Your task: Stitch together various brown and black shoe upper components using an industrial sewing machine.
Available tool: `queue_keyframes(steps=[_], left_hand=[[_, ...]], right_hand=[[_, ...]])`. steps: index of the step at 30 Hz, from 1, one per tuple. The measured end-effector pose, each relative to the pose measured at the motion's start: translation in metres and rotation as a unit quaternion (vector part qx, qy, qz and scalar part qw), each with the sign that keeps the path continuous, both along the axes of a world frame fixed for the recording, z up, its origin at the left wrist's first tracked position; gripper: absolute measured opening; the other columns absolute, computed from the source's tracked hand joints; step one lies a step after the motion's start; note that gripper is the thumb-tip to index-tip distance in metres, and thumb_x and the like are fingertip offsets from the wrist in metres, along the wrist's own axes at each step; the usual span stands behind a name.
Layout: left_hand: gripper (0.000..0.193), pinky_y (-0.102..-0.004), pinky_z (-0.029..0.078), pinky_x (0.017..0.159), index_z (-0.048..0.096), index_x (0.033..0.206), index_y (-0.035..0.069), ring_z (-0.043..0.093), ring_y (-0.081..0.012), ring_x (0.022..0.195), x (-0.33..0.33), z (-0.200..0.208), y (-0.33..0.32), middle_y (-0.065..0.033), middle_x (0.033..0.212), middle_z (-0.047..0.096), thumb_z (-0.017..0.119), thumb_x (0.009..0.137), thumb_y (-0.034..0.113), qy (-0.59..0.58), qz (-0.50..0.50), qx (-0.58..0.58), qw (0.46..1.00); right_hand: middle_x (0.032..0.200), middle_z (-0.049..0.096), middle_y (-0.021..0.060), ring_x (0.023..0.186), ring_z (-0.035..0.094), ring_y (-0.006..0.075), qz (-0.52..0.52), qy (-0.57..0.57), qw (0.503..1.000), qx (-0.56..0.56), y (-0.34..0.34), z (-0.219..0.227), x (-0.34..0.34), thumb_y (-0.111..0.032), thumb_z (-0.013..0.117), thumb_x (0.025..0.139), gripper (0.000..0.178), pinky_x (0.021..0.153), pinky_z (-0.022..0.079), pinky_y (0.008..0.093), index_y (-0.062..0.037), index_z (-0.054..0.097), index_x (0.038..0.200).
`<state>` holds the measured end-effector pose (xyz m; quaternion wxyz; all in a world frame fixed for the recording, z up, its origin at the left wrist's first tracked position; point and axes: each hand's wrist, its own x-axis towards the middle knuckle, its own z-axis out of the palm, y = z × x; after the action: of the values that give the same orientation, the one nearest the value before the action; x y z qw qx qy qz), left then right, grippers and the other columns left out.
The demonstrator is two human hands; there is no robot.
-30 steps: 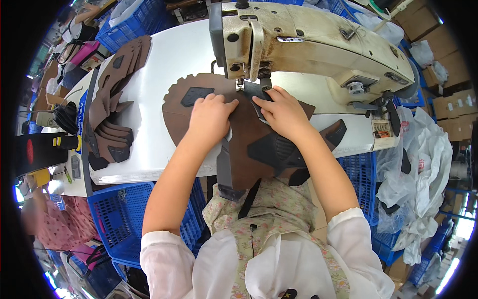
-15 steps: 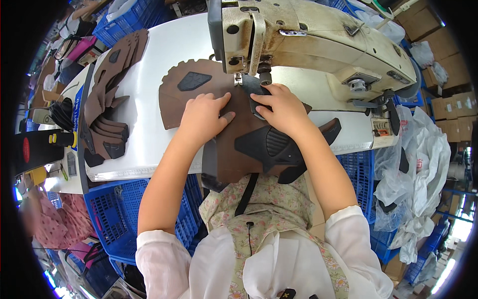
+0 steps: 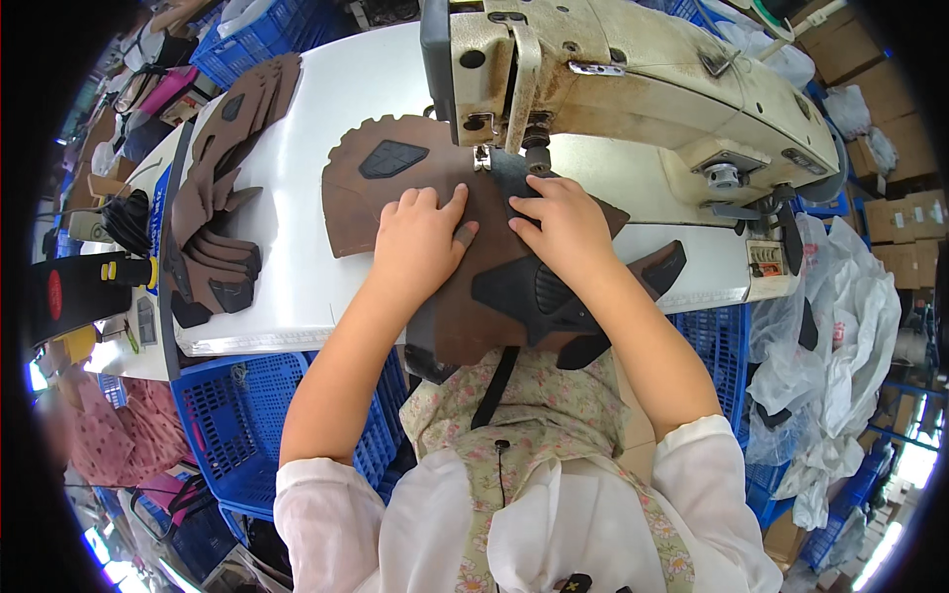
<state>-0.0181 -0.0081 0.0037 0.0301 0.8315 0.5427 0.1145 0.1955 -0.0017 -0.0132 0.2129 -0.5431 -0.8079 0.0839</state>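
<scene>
Beneath the presser foot of a cream sewing machine lies a brown shoe-upper piece with black moulded patches and a scalloped far edge. My left hand rests flat on its left part, fingers loosely spread and thumb toward the middle. On the right, my right hand presses with spread fingers on a black patch close to the needle area. The near part of the piece, with a ribbed black overlay, hangs over the table's front edge toward my lap.
Left on the white table lies a fanned stack of similar brown pieces. Blue baskets stand below the table at left and right. Crumpled plastic bags hang at the right, with cardboard boxes behind.
The whole view has shifted slightly, so machine and table appear a little further right. Both hands stay on the brown piece, which has moved very little under the presser foot.
</scene>
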Motion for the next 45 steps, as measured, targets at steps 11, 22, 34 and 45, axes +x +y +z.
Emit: queue_keyframes(steps=[11,22,34,45], left_hand=[[0.039,-0.0408,0.046,0.08,0.067,0.127,0.013,0.058,-0.0273,0.089,-0.006,-0.003,0.008,-0.0082,0.085,0.059,0.064,0.092,0.029,0.008,-0.001,0.049,0.999],[0.033,-0.0394,0.044,0.08,0.07,0.123,0.019,0.059,-0.0247,0.09,-0.018,-0.01,0.032,-0.0058,0.086,0.06,0.064,0.091,0.027,0.031,-0.014,0.085,0.996],[0.036,-0.0389,0.042,0.08,0.068,0.127,0.021,0.059,-0.0254,0.087,-0.027,-0.011,0.057,-0.007,0.078,0.06,0.063,0.091,0.024,0.045,-0.035,0.091,0.994],[0.051,-0.0438,0.036,0.104,0.069,0.127,0.015,0.058,-0.0285,0.088,-0.049,0.021,0.038,-0.0101,0.076,0.058,0.074,0.082,0.039,0.0,-0.142,-0.031,0.989]], right_hand=[[0.121,0.066,0.0165,0.112,0.06,0.032,-0.002,0.005,0.999,0.049,-0.006,-0.004,-0.012,-0.021,0.072,0.082,0.024,0.088,0.055,0.0405,-0.01,0.077,0.103],[0.108,0.062,0.0146,0.103,0.057,0.0331,0.002,0.025,0.999,0.047,-0.009,0.001,-0.031,-0.014,0.069,0.081,0.028,0.082,0.055,0.0414,-0.0014,0.072,0.106],[0.108,0.061,0.0155,0.106,0.056,0.0323,0.009,-0.013,0.998,0.064,-0.009,0.001,-0.045,-0.021,0.068,0.085,0.036,0.086,0.053,0.0407,0.0019,0.067,0.113],[0.108,0.062,0.0096,0.104,0.055,0.0273,0.01,-0.042,0.993,0.106,-0.022,0.005,-0.035,-0.034,0.071,0.084,0.04,0.088,0.041,0.0421,-0.0077,0.071,0.115]])
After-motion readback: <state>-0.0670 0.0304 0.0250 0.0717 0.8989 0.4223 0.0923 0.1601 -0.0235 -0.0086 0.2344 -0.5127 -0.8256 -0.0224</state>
